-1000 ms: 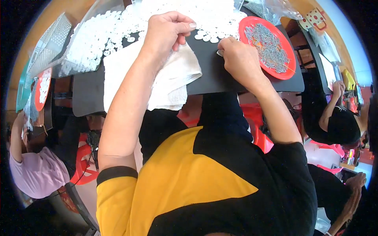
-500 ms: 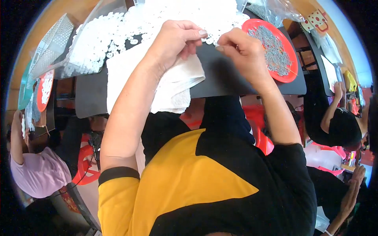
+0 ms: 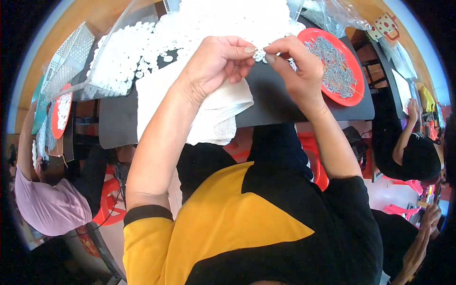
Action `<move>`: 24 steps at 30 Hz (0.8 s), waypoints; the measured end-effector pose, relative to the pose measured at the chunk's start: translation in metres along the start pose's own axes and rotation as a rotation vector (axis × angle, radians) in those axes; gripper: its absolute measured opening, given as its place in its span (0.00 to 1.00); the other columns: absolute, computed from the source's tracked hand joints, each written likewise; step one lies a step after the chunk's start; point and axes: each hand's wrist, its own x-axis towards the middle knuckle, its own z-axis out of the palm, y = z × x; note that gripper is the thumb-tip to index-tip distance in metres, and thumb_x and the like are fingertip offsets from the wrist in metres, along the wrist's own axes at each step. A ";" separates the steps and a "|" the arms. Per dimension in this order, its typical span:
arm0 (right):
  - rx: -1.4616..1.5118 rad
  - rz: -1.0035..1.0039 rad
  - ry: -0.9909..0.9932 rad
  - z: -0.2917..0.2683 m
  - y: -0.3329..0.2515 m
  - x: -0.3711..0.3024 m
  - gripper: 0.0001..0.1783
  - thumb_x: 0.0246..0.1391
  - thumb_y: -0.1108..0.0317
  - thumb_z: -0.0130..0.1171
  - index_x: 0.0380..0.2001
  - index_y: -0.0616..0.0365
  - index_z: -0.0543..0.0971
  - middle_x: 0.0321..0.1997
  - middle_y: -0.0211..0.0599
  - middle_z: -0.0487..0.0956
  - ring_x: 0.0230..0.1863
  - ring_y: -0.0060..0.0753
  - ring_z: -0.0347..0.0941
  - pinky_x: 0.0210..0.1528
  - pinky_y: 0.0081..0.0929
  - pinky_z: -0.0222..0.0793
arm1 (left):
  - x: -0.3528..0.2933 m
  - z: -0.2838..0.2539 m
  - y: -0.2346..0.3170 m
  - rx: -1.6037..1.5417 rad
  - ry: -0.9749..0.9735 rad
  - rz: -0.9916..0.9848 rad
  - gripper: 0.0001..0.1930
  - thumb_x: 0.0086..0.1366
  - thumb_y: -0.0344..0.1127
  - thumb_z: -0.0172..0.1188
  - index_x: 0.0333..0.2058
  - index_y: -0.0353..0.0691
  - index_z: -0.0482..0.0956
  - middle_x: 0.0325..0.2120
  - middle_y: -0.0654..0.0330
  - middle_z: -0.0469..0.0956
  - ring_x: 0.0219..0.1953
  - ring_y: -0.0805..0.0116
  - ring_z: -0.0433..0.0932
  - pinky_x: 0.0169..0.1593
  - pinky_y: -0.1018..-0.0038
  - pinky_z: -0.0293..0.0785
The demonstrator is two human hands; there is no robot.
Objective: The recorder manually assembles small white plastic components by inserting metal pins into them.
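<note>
My left hand (image 3: 223,61) is raised over the dark table, its thumb and forefinger pinched together. A small white round piece (image 3: 259,55) shows at those fingertips and seems to be in the pinch. Close by on the right is my right hand (image 3: 300,66), its thumb and forefinger bent toward the same spot with their tips near each other. Whatever the right fingertips hold is too small to make out. Beneath my left wrist lies a folded white cloth (image 3: 218,114). A large heap of white round pieces (image 3: 209,23) spreads beyond both hands.
A red plate (image 3: 357,92) of small grey metal parts stands right of my right hand. At the left are a clear bin (image 3: 111,57) of white pieces and a white perforated basket (image 3: 66,57). Co-workers sit on both sides, one in a pink shirt (image 3: 47,204).
My hands have come closer together, the right fingertips now almost meeting the left ones. The whole view has shifted slightly, moving the table down and to the right in the picture.
</note>
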 end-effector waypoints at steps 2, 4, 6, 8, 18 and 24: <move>0.020 0.097 -0.008 0.000 -0.003 -0.002 0.07 0.49 0.80 0.58 0.33 0.62 0.77 0.31 0.32 0.78 0.31 0.22 0.74 0.34 0.17 0.69 | 0.000 0.002 0.000 -0.014 0.051 0.013 0.07 0.62 0.29 0.57 0.33 0.30 0.78 0.22 0.57 0.77 0.19 0.72 0.75 0.18 0.83 0.65; 0.029 0.196 -0.012 0.002 -0.005 -0.003 0.06 0.50 0.79 0.58 0.34 0.63 0.77 0.31 0.31 0.78 0.31 0.20 0.73 0.35 0.16 0.68 | 0.000 0.005 -0.001 -0.003 0.052 0.013 0.07 0.62 0.29 0.58 0.33 0.30 0.78 0.22 0.57 0.77 0.19 0.73 0.75 0.18 0.83 0.65; 0.018 0.190 -0.014 0.008 -0.003 -0.002 0.06 0.49 0.79 0.59 0.34 0.63 0.78 0.30 0.32 0.77 0.31 0.19 0.73 0.34 0.17 0.68 | 0.000 0.005 0.000 0.006 0.041 0.013 0.06 0.62 0.29 0.58 0.33 0.30 0.78 0.22 0.57 0.77 0.19 0.73 0.74 0.18 0.83 0.65; -0.002 0.161 0.013 0.009 -0.002 -0.001 0.06 0.49 0.79 0.59 0.33 0.63 0.78 0.29 0.32 0.77 0.30 0.20 0.73 0.33 0.17 0.67 | -0.002 0.004 0.001 -0.001 0.033 0.038 0.06 0.62 0.29 0.57 0.33 0.31 0.78 0.21 0.58 0.76 0.18 0.74 0.74 0.18 0.83 0.65; 0.037 0.190 0.094 0.020 -0.005 -0.007 0.09 0.50 0.78 0.60 0.37 0.63 0.78 0.27 0.33 0.79 0.29 0.18 0.73 0.30 0.14 0.67 | -0.004 0.009 0.002 0.028 0.091 0.058 0.06 0.61 0.28 0.58 0.31 0.30 0.77 0.19 0.58 0.76 0.14 0.75 0.71 0.16 0.84 0.61; 0.088 0.148 0.131 0.025 -0.004 -0.003 0.10 0.50 0.76 0.61 0.37 0.62 0.78 0.26 0.32 0.78 0.27 0.17 0.73 0.29 0.16 0.68 | -0.005 0.011 0.005 -0.001 0.052 0.078 0.06 0.62 0.28 0.56 0.32 0.29 0.77 0.19 0.58 0.76 0.13 0.76 0.69 0.16 0.83 0.61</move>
